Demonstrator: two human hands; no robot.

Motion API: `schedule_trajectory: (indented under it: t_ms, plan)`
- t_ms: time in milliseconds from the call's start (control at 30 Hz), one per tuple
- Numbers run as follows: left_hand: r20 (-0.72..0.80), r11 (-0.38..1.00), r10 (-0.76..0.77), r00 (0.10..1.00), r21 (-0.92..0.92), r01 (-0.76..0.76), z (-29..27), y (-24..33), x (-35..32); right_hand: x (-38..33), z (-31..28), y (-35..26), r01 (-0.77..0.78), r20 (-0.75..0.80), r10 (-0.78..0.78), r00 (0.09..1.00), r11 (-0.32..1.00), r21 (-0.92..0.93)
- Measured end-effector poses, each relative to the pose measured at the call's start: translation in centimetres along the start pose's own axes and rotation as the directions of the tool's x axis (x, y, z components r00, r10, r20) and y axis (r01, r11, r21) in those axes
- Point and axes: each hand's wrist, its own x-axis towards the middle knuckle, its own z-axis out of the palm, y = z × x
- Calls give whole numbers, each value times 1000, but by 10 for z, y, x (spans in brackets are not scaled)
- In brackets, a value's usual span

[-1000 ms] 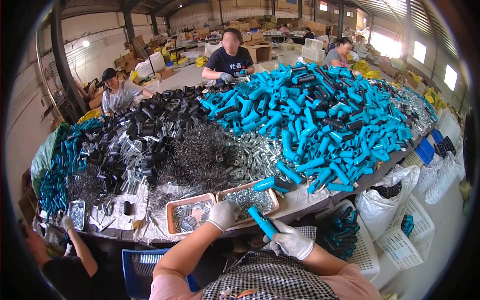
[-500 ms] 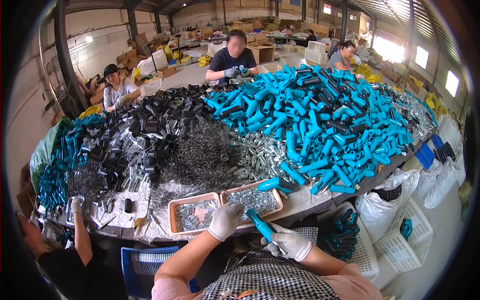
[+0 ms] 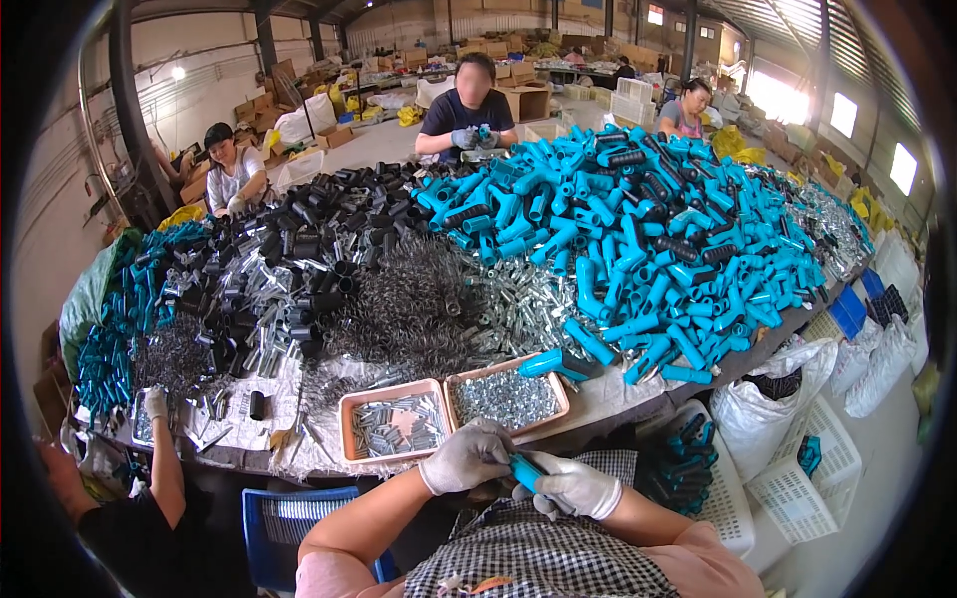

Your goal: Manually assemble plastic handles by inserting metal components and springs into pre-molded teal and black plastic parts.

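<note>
My right hand (image 3: 573,486), in a white glove, is wrapped round a teal plastic tubular handle (image 3: 526,472) in front of my checked apron. At the upper end of that handle, my gloved left hand (image 3: 469,458) has its fingers pinched together; whatever they hold is hidden. Just beyond my hands sit two shallow trays side by side. The left tray (image 3: 345,431) holds metal pins or tubes, and the right tray (image 3: 564,407) holds small shiny metal pieces. Another teal-and-black handle (image 3: 554,365) lies at the far edge of the right tray.
A large heap of teal handles (image 3: 638,249) covers the table's right side. Black sleeves (image 3: 299,224) and dark springs (image 3: 409,299) pile up left of it. White crates (image 3: 797,488) and a sack (image 3: 763,414) stand at right, a blue chair (image 3: 289,528) at left. Several people work around the table.
My left hand has come down and right from beside the trays to the handle's end. My right hand still grips the handle, now tilted differently and more covered by fingers.
</note>
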Motion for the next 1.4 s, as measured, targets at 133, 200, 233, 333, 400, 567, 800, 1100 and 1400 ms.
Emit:
schedule_trajectory:
  t_ms: [133, 200, 233, 333, 400, 567, 800, 1100, 1400]
  plan:
    - [31, 963, -96, 995, 255, 85, -1, 14, 3, 0, 0, -9, -7, 1, 7, 1000, 983, -181]
    - [102, 889, -355, 929, 345, 302, -1, 27, 3, -1, 3, -13, -18, 13, 28, 1000, 874, -485]
    - [157, 906, -346, 925, 311, 286, -3, 26, 1, -2, 3, -12, 4, 12, 2, 1000, 892, -452]
    - [259, 891, -209, 943, 447, 74, 3, 32, 4, -3, 0, -21, 18, 33, 2, 999, 796, -605]
    - [304, 842, -256, 918, 537, 57, 6, 35, 5, -4, -7, -17, -2, 50, 37, 998, 820, -572]
    - [275, 848, -426, 862, 455, 273, 7, 26, -2, -16, 2, -25, 43, 53, -313, 948, -38, -998]
    - [272, 852, -454, 849, 413, 323, 9, 28, 8, -14, -7, -18, 162, 177, -379, 908, -71, -984]
    - [-7, 795, -434, 901, 467, 386, -12, 36, 48, -8, -21, -16, 156, -5, -159, 987, 976, -154]
    - [-845, 384, 373, 384, 517, 765, -187, -91, -38, 9, -29, -2, 172, -117, -134, 984, 886, 431]
